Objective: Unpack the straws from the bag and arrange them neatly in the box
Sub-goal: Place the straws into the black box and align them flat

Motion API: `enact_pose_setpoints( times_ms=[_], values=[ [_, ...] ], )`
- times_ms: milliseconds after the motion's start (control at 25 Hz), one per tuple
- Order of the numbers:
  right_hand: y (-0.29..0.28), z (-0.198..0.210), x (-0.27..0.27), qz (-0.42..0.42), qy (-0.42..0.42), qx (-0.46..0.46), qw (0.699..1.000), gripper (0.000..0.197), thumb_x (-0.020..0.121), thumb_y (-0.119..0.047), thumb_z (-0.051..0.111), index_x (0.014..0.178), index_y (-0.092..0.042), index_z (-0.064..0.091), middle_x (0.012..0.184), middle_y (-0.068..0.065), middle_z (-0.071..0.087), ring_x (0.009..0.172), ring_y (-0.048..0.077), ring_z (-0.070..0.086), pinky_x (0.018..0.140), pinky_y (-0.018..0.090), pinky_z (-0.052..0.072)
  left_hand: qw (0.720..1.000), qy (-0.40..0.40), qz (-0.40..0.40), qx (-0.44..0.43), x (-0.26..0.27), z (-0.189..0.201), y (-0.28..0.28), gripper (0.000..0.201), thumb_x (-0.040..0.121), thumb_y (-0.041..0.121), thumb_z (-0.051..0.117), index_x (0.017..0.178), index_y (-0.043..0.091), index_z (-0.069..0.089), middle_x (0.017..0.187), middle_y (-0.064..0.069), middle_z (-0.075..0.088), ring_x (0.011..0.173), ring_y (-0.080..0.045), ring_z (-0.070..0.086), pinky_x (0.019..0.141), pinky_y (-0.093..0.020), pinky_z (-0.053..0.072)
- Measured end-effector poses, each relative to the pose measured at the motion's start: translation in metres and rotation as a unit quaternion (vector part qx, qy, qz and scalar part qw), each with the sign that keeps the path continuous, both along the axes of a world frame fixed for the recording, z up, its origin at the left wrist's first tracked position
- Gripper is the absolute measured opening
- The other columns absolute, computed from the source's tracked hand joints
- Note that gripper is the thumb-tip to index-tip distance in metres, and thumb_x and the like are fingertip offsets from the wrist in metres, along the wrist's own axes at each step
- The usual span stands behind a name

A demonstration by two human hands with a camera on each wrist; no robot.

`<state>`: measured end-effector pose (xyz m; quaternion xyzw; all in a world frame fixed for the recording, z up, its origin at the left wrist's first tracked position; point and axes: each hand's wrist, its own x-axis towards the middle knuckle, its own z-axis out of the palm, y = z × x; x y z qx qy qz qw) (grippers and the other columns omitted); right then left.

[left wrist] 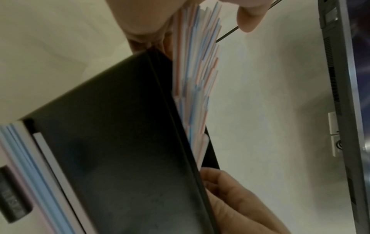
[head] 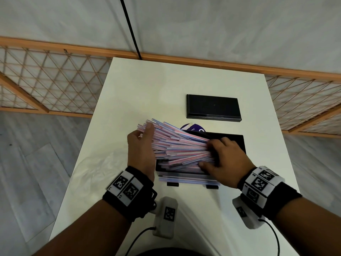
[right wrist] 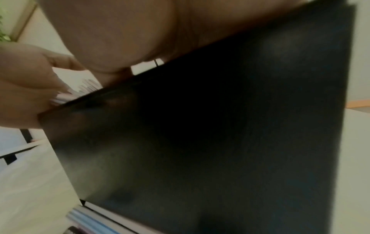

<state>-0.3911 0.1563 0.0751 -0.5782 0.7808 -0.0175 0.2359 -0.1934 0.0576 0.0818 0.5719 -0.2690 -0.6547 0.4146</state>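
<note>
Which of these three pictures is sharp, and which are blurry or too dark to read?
Head view: sharpest, evenly lit; the straws and both hands show clearly, though straight edges bow from the wide lens. Left wrist view: soft, but the straw stripes read beside the black box. Right wrist view: blurriest, the box's dark side fills most of it.

bare table (head: 140, 93) left and far, lid (head: 213, 107) beyond box (head: 239, 143), fanned straws (head: 177, 145) covering box

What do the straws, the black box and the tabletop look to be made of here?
Straws: probably thin plastic or paper, matte white with red and blue stripes; the material is not certain.
Black box: looks like rigid cardboard or plastic, smooth satin finish with a faint sheen.
Tabletop: smooth white laminate or painted board, softly reflective.
</note>
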Motion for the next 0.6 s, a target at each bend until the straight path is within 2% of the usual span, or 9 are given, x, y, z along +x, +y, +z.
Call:
enact_pose_setpoints(
  times_ms=[80,120,200,240,320,400,480,560,600],
  values=[
    [-0.005,-0.001,0.009,0.022,0.019,0.050,0.998,0.085,0.065,-0.082,0.032,0.133,-0.032,0.046,0.123,0.000,0.050,0.117,0.028,0.047,0.102,0.041,0.042,1.000,0.004,-0.009,0.004,-0.002,0.002,0.001,0.050,0.097,0.046,0.058,0.125,0.005,0.053,0.113,-0.013,0.070,0.097,-0.028,0.072,0.066,-0.030,0.060],
    [-0.008,-0.001,0.015,0.032,0.012,0.057,0.998,0.084,0.064,-0.082,0.030,0.130,-0.033,0.047,0.120,0.000,0.050,0.117,0.027,0.047,0.102,0.041,0.041,1.000,0.006,-0.010,0.005,-0.003,0.002,0.002,0.050,0.097,0.045,0.058,0.126,0.005,0.052,0.114,-0.013,0.070,0.098,-0.029,0.072,0.068,-0.032,0.059],
    [-0.014,0.001,0.022,0.033,-0.002,0.047,0.998,0.083,0.060,-0.083,0.031,0.122,-0.033,0.051,0.109,-0.003,0.046,0.112,0.025,0.048,0.099,0.040,0.043,1.000,0.003,-0.005,0.001,-0.004,0.004,0.002,0.048,0.098,0.042,0.057,0.126,0.004,0.050,0.112,-0.012,0.068,0.091,-0.024,0.071,0.064,-0.029,0.059],
    [-0.016,0.002,0.023,0.037,-0.002,0.044,0.998,0.084,0.058,-0.085,0.032,0.121,-0.033,0.051,0.108,-0.004,0.046,0.111,0.024,0.048,0.099,0.040,0.043,1.000,0.003,-0.002,-0.002,-0.004,0.005,0.002,0.047,0.099,0.041,0.056,0.126,0.004,0.049,0.110,-0.011,0.067,0.088,-0.022,0.070,0.063,-0.028,0.059],
    [-0.018,0.002,0.023,0.050,0.005,0.046,0.998,0.086,0.061,-0.088,0.031,0.124,-0.033,0.049,0.119,-0.006,0.051,0.115,0.023,0.050,0.103,0.042,0.040,1.000,0.001,-0.001,-0.006,-0.004,0.005,0.003,0.045,0.098,0.041,0.057,0.124,0.005,0.049,0.107,-0.008,0.066,0.087,-0.020,0.069,0.068,-0.032,0.059],
    [-0.020,0.000,0.030,0.057,0.004,0.054,0.997,0.085,0.063,-0.090,0.029,0.123,-0.033,0.047,0.124,-0.006,0.054,0.118,0.024,0.050,0.104,0.045,0.039,1.000,-0.008,-0.002,-0.013,-0.005,0.004,0.005,0.046,0.096,0.045,0.059,0.122,0.007,0.050,0.105,-0.007,0.068,0.094,-0.024,0.070,0.078,-0.040,0.060],
    [-0.025,-0.003,0.041,0.055,-0.010,0.038,0.998,0.083,0.061,-0.091,0.033,0.118,-0.032,0.050,0.112,-0.005,0.053,0.113,0.025,0.053,0.100,0.044,0.043,1.000,-0.013,-0.003,-0.023,-0.006,0.002,0.006,0.048,0.094,0.048,0.062,0.118,0.008,0.052,0.104,-0.008,0.069,0.100,-0.030,0.070,0.087,-0.049,0.059],
    [-0.033,-0.001,0.054,0.059,-0.024,0.022,0.998,0.085,0.057,-0.092,0.036,0.114,-0.033,0.055,0.104,-0.005,0.049,0.107,0.025,0.056,0.096,0.042,0.048,0.999,-0.010,0.001,-0.034,-0.006,0.004,0.007,0.042,0.097,0.043,0.059,0.117,0.007,0.051,0.104,-0.009,0.068,0.102,-0.033,0.070,0.088,-0.050,0.059],
    [-0.036,0.001,0.059,0.060,-0.029,0.018,0.998,0.085,0.055,-0.093,0.036,0.113,-0.034,0.055,0.105,-0.005,0.053,0.106,0.025,0.058,0.094,0.042,0.049,0.999,-0.004,-0.002,-0.042,-0.006,0.006,0.007,0.040,0.098,0.041,0.057,0.117,0.006,0.051,0.103,-0.008,0.067,0.100,-0.033,0.070,0.086,-0.049,0.059]
  ],
)
